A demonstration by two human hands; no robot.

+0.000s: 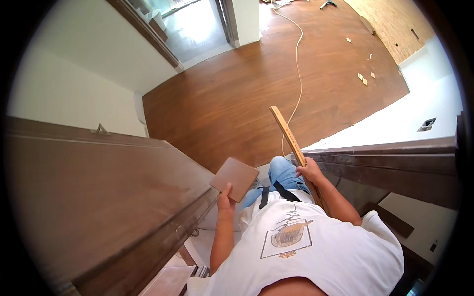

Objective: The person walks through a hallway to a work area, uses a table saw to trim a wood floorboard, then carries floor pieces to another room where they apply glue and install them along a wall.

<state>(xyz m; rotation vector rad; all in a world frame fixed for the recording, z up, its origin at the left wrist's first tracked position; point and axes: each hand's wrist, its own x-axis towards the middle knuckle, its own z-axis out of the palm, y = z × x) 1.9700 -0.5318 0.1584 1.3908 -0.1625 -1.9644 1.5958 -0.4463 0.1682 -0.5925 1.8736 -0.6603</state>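
My left hand (225, 200) grips the near corner of a flat, roughly square brown board piece (234, 178), with the thumb on its top face. A long, narrow wooden plank (288, 133), seen edge-on, is in my right hand (309, 171). Its far end points forward over the brown wood floor (222, 98), and its near end runs back along my right side, partly hidden by my arm. Dark marks show along the plank's pale edge. The two pieces are apart from each other, on either side of my legs.
A brown door (98, 197) stands close on my left, and a dark door frame (385, 163) on my right. A pale cord (299, 59) winds across the floor. Small wood chips (363, 79) and a dark tool (328, 4) lie farther off. At upper left is a bright doorway (197, 27).
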